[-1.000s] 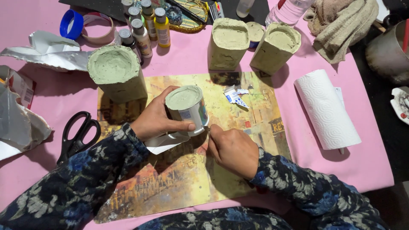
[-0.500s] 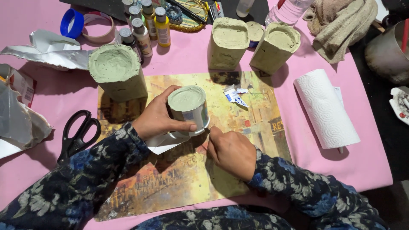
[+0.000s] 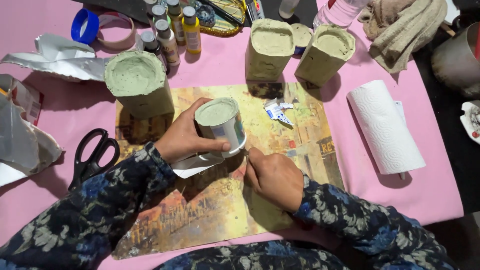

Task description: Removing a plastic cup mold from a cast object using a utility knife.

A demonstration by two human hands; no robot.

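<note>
Dead centre of the frame, the left hand (image 3: 182,137) was wrapped around a small can (image 3: 221,123) filled to the brim with pale green paste, holding it upright on the yellow printed mat (image 3: 300,135). The right hand (image 3: 274,177) sat just below and to the right, fingers pinched closed at the can's base, seemingly on a strip of the silvery wrapper (image 3: 192,165) that curled out beneath the left palm; whether a small tool was also in that pinch, I couldn't tell.

The risk as I judged it: a hard tug at the base could tip the can or tear the wrapper short, and a tight squeeze might dent the green fill.

Counting round: three bigger green blocks, one at upper left (image 3: 139,82) and two at top centre (image 3: 270,48) (image 3: 325,52). One pair of black scissors (image 3: 92,155) at left, one paper towel roll (image 3: 384,127) at right, at least four small paint bottles (image 3: 172,27) along the top, and two tape rolls (image 3: 100,29) at upper left.
</note>
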